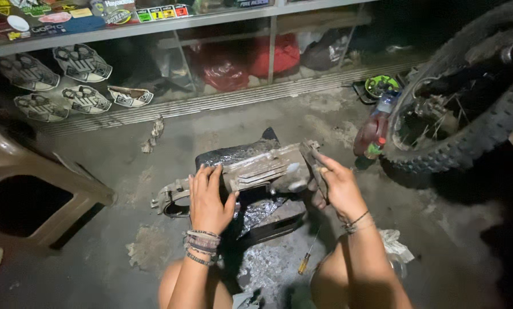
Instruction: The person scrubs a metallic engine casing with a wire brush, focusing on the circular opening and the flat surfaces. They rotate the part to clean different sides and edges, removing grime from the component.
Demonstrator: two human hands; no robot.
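A greasy grey metal engine part (256,169) lies across a black block (268,220) on the concrete floor in front of my knees. My left hand (209,197) lies flat on the part's left portion, fingers spread, beside its round ring end (173,200). At the part's right end, my right hand (337,186) grips the edge, its fingers curled around the metal. Both wrists carry bracelets. A screwdriver with a yellow handle (308,257) rests on the floor between my knees.
A knobby motorcycle tyre (468,131) stands at right, with a plastic bottle of red liquid (375,129) beside it. A brown plastic stool (33,189) lies tipped at left. A glass counter with gaskets and stickers (79,68) runs along the back. A crumpled rag (395,246) lies near my right knee.
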